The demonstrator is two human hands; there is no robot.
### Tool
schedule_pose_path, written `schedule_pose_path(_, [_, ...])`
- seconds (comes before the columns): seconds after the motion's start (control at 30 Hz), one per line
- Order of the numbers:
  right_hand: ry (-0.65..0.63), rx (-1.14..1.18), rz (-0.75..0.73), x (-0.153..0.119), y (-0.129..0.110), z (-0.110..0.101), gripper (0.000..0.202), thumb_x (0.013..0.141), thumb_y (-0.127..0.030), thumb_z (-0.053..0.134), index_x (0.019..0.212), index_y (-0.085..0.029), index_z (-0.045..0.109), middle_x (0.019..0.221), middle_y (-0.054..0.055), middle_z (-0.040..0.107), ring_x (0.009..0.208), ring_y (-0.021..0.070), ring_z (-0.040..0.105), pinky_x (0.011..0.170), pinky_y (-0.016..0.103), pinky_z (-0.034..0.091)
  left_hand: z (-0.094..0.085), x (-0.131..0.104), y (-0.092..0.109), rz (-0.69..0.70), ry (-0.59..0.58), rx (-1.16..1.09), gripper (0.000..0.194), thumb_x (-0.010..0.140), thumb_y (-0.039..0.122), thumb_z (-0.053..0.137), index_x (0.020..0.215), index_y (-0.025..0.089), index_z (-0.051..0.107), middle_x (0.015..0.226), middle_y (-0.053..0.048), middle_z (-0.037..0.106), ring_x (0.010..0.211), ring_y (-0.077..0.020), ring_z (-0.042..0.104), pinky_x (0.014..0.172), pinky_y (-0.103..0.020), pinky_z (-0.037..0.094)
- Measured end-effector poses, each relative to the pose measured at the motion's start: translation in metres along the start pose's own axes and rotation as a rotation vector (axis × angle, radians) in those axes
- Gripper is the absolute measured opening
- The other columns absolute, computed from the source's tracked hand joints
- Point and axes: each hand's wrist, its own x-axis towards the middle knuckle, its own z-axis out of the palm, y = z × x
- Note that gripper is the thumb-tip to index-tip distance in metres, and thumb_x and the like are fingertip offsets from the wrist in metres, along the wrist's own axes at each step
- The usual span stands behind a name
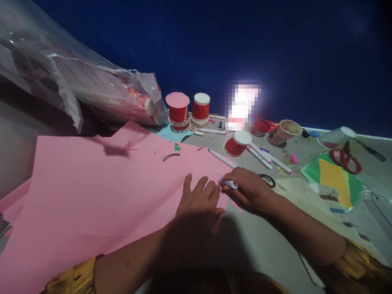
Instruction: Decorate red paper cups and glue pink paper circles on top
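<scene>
My left hand [200, 198] lies flat with its fingers spread on a large sheet of pink paper [101, 183], close to the sheet's right edge. Just beside it, my right hand [249, 188] is closed round a short, thick white marker [230, 183], whose tip end is near the paper and partly covered by fingers. Thin blue curved lines show on the pink surface around that end. Above my hands, a slimmer white pen [222, 158] rests on the paper. A curved grey strip [170, 156] and a small green scrap [177, 146] lie farther left.
Red paper cups [200, 108] stand upside down behind the sheet, one topped by a pink paper disc [177, 99]. Several markers [259, 157] lie on the right. Red-handled scissors [346, 159] rest on a green and yellow packet [335, 179]. A plastic bag [104, 90] leans at left.
</scene>
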Motion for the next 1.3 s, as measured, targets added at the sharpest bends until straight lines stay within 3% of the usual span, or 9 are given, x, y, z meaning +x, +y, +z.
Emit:
schedule_pose_path(0.2, [0.174,-0.006,0.002,0.001,0.005,0.0,0.014,0.107,-0.028,0.055,0.112,-0.019,0.065,0.093,0.009,0.074,0.082,0.0228,0.064,0.075,0.034,0.048,0.0,0.0,0.001,-0.006,0.014,-0.01,0.041,0.09,0.036,0.072,0.124,0.013,0.065,0.108,-0.014,0.072,0.115,-0.0366,0.062,0.112,-0.068,0.031])
schedule_pose_path(0.37, [0.049,-0.021,0.008,0.005,0.002,0.005,0.016,0.106,-0.032,0.057,0.108,-0.02,0.067,0.089,0.007,0.073,0.079,0.0224,0.064,0.071,0.034,0.048,-0.001,0.001,0.0,0.007,-0.001,-0.001,0.04,0.091,0.033,0.072,0.125,0.013,0.064,0.11,-0.013,0.072,0.116,-0.0365,0.062,0.11,-0.066,0.032])
schedule_pose_path(0.57, [0.368,-0.024,0.031,0.007,0.012,0.001,0.014,0.105,-0.031,0.058,0.111,-0.023,0.068,0.097,0.008,0.078,0.087,0.0241,0.07,0.077,0.037,0.053,-0.002,0.002,-0.002,0.001,-0.037,-0.016,0.038,0.093,0.028,0.068,0.127,0.014,0.063,0.114,-0.015,0.073,0.118,-0.0377,0.062,0.108,-0.066,0.035])
schedule_pose_path(0.7, [0.424,0.017,0.179,0.0,0.012,-0.009,0.013,0.1,-0.032,0.066,0.11,-0.025,0.069,0.097,0.005,0.079,0.079,0.0217,0.07,0.071,0.034,0.053,-0.008,0.004,-0.008,-0.005,-0.014,-0.124,0.052,0.083,0.018,0.064,0.134,0.013,0.058,0.12,-0.017,0.07,0.114,-0.0353,0.063,0.102,-0.061,0.042])
schedule_pose_path(0.83, [0.317,0.056,0.406,-0.005,0.014,-0.016,0.015,0.095,-0.032,0.067,0.106,-0.022,0.069,0.082,0.001,0.072,0.061,0.0162,0.057,0.06,0.03,0.045,-0.015,0.009,-0.019,-0.024,0.139,-0.207,0.073,0.07,0.008,0.056,0.143,0.01,0.049,0.12,-0.017,0.069,0.111,-0.0323,0.062,0.093,-0.05,0.047])
schedule_pose_path(0.93, [0.227,0.067,0.465,-0.006,0.016,-0.016,0.018,0.094,-0.035,0.067,0.105,-0.021,0.069,0.083,0.003,0.07,0.064,0.0167,0.055,0.062,0.03,0.041,-0.018,0.012,-0.026,-0.133,0.11,-0.157,0.051,0.08,0.009,0.054,0.13,0.012,0.059,0.109,-0.014,0.072,0.101,-0.0316,0.063,0.083,-0.046,0.047])
schedule_pose_path(1.03, [0.209,0.082,0.466,-0.004,0.014,-0.015,0.018,0.093,-0.035,0.067,0.103,-0.02,0.068,0.089,0.005,0.071,0.071,0.0183,0.056,0.066,0.031,0.04,-0.019,0.014,-0.029,-0.17,0.066,-0.116,0.016,0.09,0.011,0.054,0.095,0.019,0.067,0.091,-0.009,0.072,0.089,-0.0282,0.063,0.075,-0.041,0.043])
schedule_pose_path(1.13, [0.22,0.13,0.498,-0.001,0.011,-0.015,0.015,0.09,-0.032,0.067,0.1,-0.02,0.066,0.091,0.005,0.071,0.073,0.0184,0.057,0.068,0.031,0.041,-0.019,0.014,-0.029,-0.127,0.113,-0.164,0.018,0.093,0.012,0.054,0.08,0.02,0.062,0.082,-0.006,0.07,0.079,-0.0233,0.062,0.072,-0.038,0.042])
schedule_pose_path(1.3, [0.227,0.167,0.576,0.0,0.01,-0.015,0.011,0.086,-0.028,0.068,0.094,-0.021,0.064,0.088,0.002,0.069,0.07,0.0175,0.055,0.068,0.031,0.041,-0.027,0.015,-0.025,-0.175,0.303,-0.36,0.014,0.094,0.012,0.054,0.084,0.02,0.06,0.082,-0.003,0.075,0.075,-0.0199,0.069,0.07,-0.034,0.05])
